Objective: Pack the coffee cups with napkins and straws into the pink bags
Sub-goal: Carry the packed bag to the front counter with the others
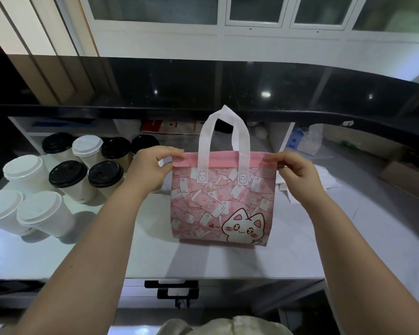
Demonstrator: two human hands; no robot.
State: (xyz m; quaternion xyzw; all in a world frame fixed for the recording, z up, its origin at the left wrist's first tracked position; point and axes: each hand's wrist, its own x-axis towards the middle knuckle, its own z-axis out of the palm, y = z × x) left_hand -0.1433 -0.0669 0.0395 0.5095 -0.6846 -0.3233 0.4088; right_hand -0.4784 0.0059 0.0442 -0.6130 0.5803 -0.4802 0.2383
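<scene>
**Pink bag held upright and flat by its two top corners, not yet loaded.**

The left hand (pixel 150 168) pinches the left end of the pink bag's (pixel 221 201) rim band, and the right hand (pixel 298 175) pinches the right end. The pull between them keeps the thin, matte, printed panel taut, probably so the mouth can be spread. The bag is at mid-counter (pixel 131 250), toward the front edge; contact between its bottom fold and the surface cannot be confirmed. Soft white strap handles (pixel 224 134) rise from the rim. Smooth paper coffee cups (pixel 68 180) with moulded black or white lids are grouped at the counter's left end, within reach.
</scene>
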